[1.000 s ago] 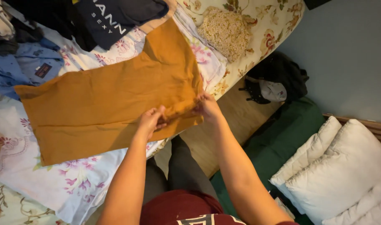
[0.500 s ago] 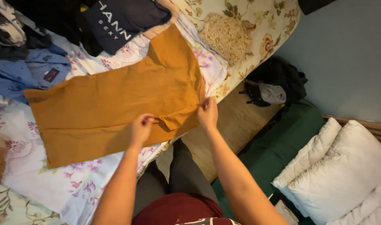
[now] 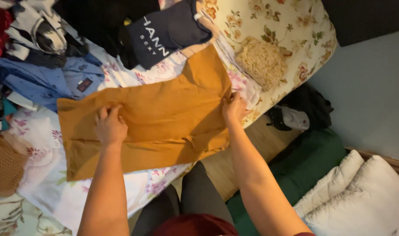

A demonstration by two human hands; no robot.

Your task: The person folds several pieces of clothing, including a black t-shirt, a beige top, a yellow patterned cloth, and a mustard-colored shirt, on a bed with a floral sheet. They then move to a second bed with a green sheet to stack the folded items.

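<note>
From the head view I look down on a mustard-orange shirt [image 3: 164,118] spread flat across the bed [image 3: 291,39], on a pale floral sheet [image 3: 38,175]. My left hand [image 3: 110,126] lies palm-down on the shirt's middle left part, fingers spread and released, pressing the cloth without grasping it. My right hand [image 3: 234,107] sits at the shirt's right edge, near the sleeve, and its grip is clenched on a pinch of the orange fabric. Just above the shirt lies a folded navy garment [image 3: 169,32] with white lettering, and to the upper left a blue shirt [image 3: 42,78] rests among darker clothes. Off the bed, lower right, I see white pillows [image 3: 361,196] beside a green cushion [image 3: 313,161].
</note>
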